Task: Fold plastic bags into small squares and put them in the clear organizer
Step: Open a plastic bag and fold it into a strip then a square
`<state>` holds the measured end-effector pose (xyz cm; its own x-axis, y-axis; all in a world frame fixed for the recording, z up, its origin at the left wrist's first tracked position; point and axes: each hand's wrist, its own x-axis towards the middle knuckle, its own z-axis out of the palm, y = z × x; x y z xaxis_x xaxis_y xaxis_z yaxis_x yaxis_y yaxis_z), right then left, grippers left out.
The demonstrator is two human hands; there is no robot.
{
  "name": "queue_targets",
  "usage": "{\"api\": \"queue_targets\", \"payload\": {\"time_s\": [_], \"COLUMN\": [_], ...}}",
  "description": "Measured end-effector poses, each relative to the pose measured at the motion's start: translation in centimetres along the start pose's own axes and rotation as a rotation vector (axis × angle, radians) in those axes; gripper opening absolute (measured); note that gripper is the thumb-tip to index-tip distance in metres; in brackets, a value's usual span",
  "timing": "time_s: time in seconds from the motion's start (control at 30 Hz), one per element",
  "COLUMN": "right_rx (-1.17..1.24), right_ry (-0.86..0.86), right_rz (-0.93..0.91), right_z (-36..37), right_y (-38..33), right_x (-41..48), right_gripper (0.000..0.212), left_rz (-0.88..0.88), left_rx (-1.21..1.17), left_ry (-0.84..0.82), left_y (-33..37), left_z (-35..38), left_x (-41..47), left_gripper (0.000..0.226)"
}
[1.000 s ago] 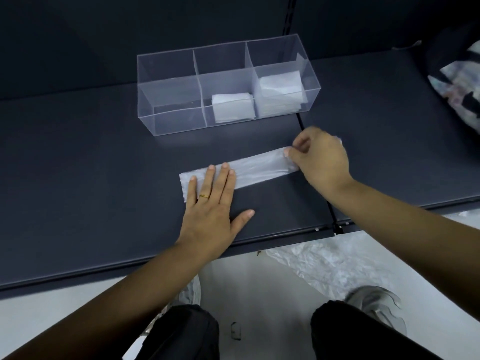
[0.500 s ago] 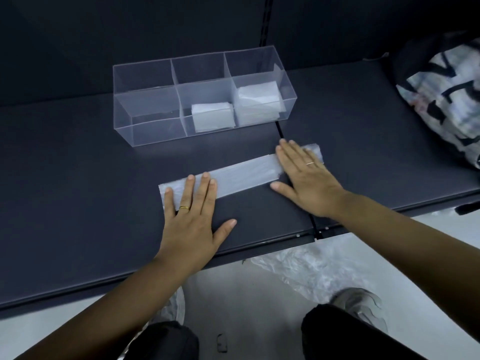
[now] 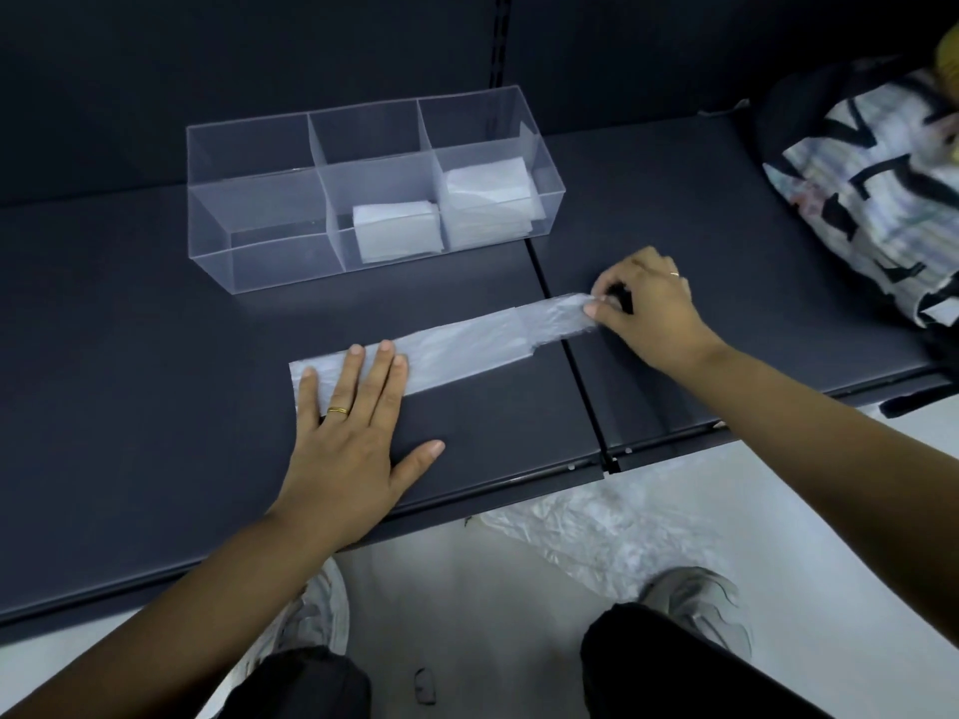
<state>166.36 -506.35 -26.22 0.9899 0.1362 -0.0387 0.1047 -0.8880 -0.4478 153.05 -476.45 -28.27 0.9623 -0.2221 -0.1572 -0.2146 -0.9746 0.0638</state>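
A plastic bag folded into a long narrow strip point(image 3: 467, 339) lies slanted on the dark shelf point(image 3: 155, 355). My left hand point(image 3: 353, 428) lies flat with fingers spread, pressing the strip's left end. My right hand point(image 3: 648, 308) pinches the strip's right end between thumb and fingers. Behind the strip stands the clear organizer point(image 3: 259, 262) with three compartments. A folded white square point(image 3: 397, 230) lies in the middle one and a larger folded stack point(image 3: 490, 205) in the right one. The left one holds nothing.
A black-and-white patterned bag point(image 3: 872, 199) sits on the shelf at the far right. A seam point(image 3: 571, 355) splits the shelf under the strip. More crumpled clear plastic point(image 3: 586, 537) lies on the pale floor below the shelf edge, by my shoes.
My right hand was flat on the strip's right end half a second ago; now it has curled and pinches that end. The left hand stays pressed on the left end.
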Motion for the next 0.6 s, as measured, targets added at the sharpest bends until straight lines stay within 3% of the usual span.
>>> {"api": "queue_targets", "payload": {"time_s": [0.17,0.37,0.53,0.6], "right_rx": [0.195,0.904,1.092,0.981], "right_ry": [-0.006,-0.214,-0.373,-0.337], "right_rz": [0.103,0.488,0.586,0.535], "right_z": [-0.8,-3.4,-5.3,-5.5], "right_y": [-0.4,-1.3,-1.4,-1.0], "right_x": [-2.4,-8.2,-11.5,-11.7], "right_gripper": [0.011,0.018,0.023,0.024], "left_rz": [0.105,0.261,0.451,0.430], "left_rx": [-0.042,-0.066,-0.257,-0.265], "left_ry": [0.014,0.031,0.003,0.007], "left_y": [-2.0,-2.1,7.3,9.5], "left_z": [-0.1,-1.6,-1.2,-0.9], "left_x": [0.7,2.2,1.6,1.7], "left_gripper": [0.081,0.088,0.088,0.084]}}
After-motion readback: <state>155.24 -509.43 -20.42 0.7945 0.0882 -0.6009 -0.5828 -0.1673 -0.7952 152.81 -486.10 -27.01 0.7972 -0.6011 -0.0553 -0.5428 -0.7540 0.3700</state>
